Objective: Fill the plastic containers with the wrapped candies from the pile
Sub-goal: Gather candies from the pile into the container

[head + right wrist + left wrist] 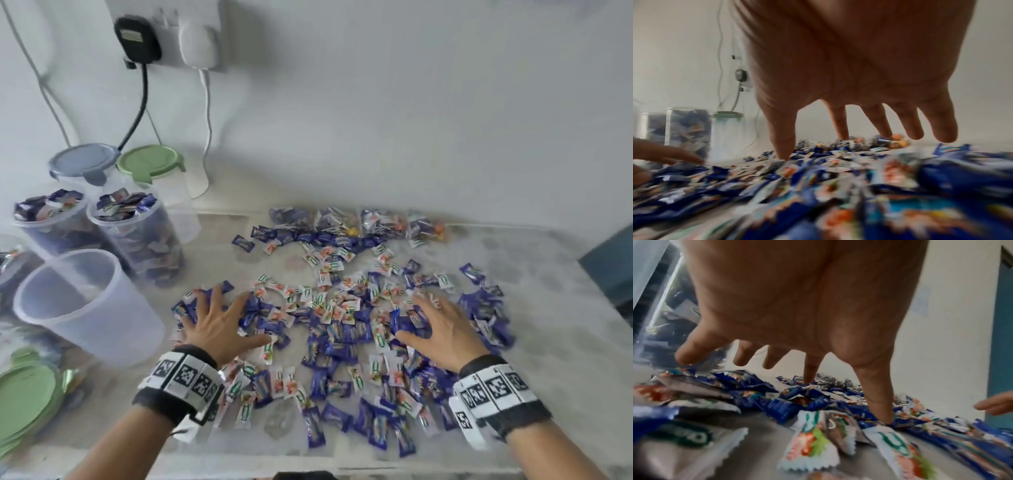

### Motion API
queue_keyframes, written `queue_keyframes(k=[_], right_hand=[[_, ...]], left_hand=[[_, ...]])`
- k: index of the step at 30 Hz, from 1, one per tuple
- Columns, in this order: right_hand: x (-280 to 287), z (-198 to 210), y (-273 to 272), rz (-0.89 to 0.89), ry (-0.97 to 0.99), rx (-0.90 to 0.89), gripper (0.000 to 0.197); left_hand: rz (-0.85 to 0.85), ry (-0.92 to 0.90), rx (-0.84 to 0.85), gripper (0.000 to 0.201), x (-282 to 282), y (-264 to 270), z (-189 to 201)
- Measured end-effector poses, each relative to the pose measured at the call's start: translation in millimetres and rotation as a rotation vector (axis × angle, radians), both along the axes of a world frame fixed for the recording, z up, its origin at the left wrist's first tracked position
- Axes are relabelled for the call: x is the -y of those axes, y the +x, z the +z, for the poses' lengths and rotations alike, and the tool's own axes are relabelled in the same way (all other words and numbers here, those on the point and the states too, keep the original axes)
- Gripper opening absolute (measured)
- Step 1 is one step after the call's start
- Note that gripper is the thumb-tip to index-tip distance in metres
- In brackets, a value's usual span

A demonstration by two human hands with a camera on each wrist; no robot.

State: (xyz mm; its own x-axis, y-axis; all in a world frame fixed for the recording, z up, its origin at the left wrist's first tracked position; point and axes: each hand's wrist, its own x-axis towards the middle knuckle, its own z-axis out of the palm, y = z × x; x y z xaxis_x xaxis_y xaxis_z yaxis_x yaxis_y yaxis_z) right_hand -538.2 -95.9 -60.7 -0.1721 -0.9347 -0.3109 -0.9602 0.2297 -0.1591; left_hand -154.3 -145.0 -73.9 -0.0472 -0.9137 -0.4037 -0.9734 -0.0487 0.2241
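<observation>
Candies, blue and white wrappers, lie spread over the table, bare strip along its near and right edges. Left hand rests on the pile's left side, fingers splayed wide, thumb tip touching wrappers. Right hand likewise spread on the right side, gripping nothing. Empty container stands just left of the pile; two filled containers behind it. Wrapper print blurred, unreadable.

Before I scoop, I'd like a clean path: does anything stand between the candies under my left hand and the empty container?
Nothing visible does. The left hand rests spread on the candy pile, and the empty container stands open-topped just to its left, with only bare table between.
</observation>
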Motion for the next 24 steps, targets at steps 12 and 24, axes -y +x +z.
queue_keyframes(k=[12, 24], right_hand=[[-22.1, -12.2, -62.5, -0.124, 0.193, 0.070, 0.118], [20.5, -18.0, -27.0, 0.003, 0.045, 0.054, 0.067]], left_hand=[[0.042, 0.086, 0.030, 0.105, 14.5, -1.2, -8.4], [-0.137, -0.014, 0.021, 0.083, 26.2, -27.1, -9.2]])
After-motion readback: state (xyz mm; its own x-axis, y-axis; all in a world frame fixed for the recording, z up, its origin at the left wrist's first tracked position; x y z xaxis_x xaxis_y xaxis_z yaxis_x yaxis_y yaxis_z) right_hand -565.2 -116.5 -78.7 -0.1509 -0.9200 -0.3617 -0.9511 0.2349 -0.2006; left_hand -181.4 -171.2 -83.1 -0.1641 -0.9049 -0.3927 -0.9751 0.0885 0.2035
